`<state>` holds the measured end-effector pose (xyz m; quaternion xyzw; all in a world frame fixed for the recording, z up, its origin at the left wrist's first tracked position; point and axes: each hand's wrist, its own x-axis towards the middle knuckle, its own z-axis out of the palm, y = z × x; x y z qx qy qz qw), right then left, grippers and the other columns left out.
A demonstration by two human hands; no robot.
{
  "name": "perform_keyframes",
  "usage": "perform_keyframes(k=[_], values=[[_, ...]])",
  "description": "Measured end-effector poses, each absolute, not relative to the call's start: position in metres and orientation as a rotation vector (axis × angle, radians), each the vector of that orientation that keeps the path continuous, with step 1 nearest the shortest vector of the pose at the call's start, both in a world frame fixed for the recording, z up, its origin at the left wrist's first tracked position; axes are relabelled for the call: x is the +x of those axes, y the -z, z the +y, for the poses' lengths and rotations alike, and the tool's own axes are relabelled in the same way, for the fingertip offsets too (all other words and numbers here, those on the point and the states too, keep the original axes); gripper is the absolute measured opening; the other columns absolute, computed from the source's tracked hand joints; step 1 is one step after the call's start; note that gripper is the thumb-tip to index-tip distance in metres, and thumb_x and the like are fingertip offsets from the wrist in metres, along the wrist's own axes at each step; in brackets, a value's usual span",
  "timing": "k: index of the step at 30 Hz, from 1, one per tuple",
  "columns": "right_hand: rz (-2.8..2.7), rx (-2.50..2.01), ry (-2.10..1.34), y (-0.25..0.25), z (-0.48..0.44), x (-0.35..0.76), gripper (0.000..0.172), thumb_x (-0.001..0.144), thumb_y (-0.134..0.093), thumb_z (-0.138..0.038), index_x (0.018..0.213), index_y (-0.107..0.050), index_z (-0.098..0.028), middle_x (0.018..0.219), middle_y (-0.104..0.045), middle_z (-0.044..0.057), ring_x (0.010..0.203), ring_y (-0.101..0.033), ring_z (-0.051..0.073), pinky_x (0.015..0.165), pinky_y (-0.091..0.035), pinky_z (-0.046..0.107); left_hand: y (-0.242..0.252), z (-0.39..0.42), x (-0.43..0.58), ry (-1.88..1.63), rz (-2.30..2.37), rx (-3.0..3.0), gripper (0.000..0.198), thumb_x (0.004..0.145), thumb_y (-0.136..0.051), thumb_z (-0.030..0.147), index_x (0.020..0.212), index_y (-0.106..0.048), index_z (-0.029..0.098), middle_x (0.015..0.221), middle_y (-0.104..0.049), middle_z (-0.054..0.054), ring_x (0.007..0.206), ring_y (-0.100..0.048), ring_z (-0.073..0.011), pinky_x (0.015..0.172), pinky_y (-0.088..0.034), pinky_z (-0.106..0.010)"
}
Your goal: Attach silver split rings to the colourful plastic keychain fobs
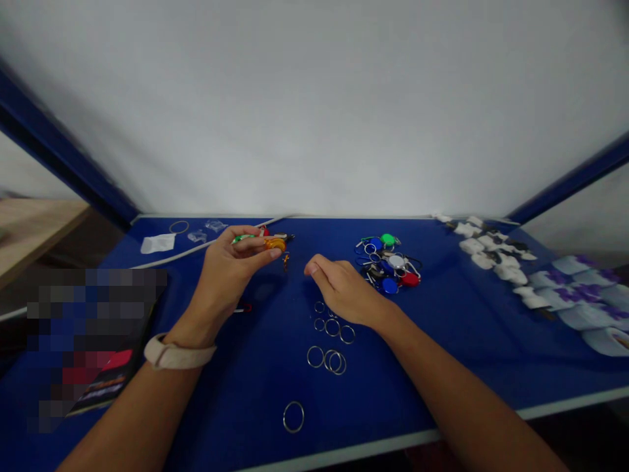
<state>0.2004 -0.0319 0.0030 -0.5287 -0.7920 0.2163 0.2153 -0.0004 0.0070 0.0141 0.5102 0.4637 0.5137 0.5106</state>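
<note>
Orange keychain charm (275, 244) is held up in the left hand (227, 265), fingers closed on it, with a green fob (242, 238) and a red piece (264, 231) in the same grip. A small orange dangler (285, 261) hangs below. Right hand (344, 290) is empty, fingers loosely curled, just beside a pile of plastic key fobs (388, 265) in blue, green, white and red. Steel split rings (332, 328) lie loose on the blue table (466, 341) below it. Far right: white pieces (491, 257) and purple-printed white packets (574, 295). Far left: white cable (196, 248), paper packet (157, 243), clear plastic bits (206, 229). Beige band (179, 351) on left wrist.
</note>
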Motion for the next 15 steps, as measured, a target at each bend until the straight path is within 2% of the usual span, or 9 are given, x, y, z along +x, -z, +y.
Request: perform_keyframes(k=[4,7,15], values=[[-2.267,-1.442,-0.710,-0.008,-0.026,0.218,0.021,0.097,-0.048,-0.030,0.084,-0.061,-0.019,0.062,-0.057,-0.002,0.056,-0.048,0.011,0.059,-0.032,0.029,-0.008,0.013,-0.003,-1.267,1.065,1.117,0.035,0.061,-0.086,0.017,0.084,-0.060,0.017,0.085,-0.076,-0.004,0.083,-0.074,-0.0182,0.085,-0.058,-0.030],[-2.326,-1.407,-0.825,-0.012,-0.025,0.227,0.014,0.090,-0.059,-0.028,0.081,-0.064,-0.019,0.053,-0.049,-0.006,0.048,-0.042,0.009,0.054,-0.029,0.027,-0.007,0.014,-0.004,-1.258,1.058,1.106,0.031,0.061,-0.086,0.017,0.081,-0.063,0.016,0.086,-0.076,-0.003,0.083,-0.072,-0.0167,0.086,-0.057,-0.030],[-2.449,-1.384,-0.958,-0.019,-0.029,0.229,0.007,0.082,-0.071,-0.022,0.085,-0.069,-0.017,0.056,-0.050,-0.007,0.048,-0.042,0.007,0.053,-0.031,0.024,-0.010,0.010,-0.003,-1.214,1.077,1.228,0.025,0.066,-0.084,0.020,0.085,-0.068,0.018,0.089,-0.073,-0.002,0.083,-0.067,-0.0151,0.080,-0.055,-0.028]])
